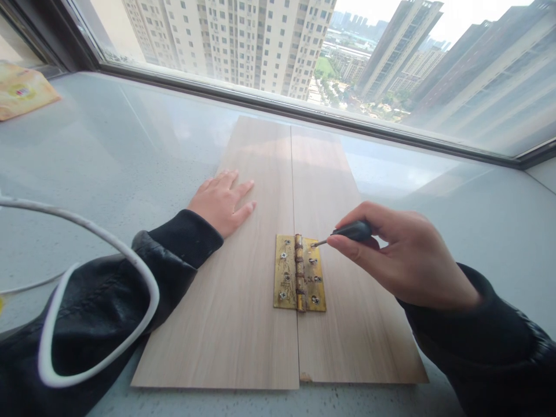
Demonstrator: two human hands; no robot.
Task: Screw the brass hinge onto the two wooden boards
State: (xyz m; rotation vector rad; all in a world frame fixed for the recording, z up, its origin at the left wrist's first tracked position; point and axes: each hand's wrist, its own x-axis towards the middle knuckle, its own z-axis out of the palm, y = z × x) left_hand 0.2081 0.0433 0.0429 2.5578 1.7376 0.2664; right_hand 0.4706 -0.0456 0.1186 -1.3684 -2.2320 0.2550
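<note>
Two pale wooden boards lie side by side, the left board (234, 324) and the right board (360, 341), with a thin seam between them. Across the seam sits a worn brass hinge (299, 273) with several screws in its two leaves. My right hand (391, 249) grips the black handle of a small screwdriver (354, 231) between thumb and fingers. The screwdriver's tip meets the upper screw (314, 245) on the hinge's right leaf. Flat on the left board's outer edge rests my left hand (223, 202), fingers spread, holding nothing.
The boards lie on a glossy speckled white sill (174, 150). A dark window frame (269, 104) runs behind them, with tall buildings outside. A white cable (152, 284) loops over my left sleeve. A yellowish packet (26, 90) lies at the far left.
</note>
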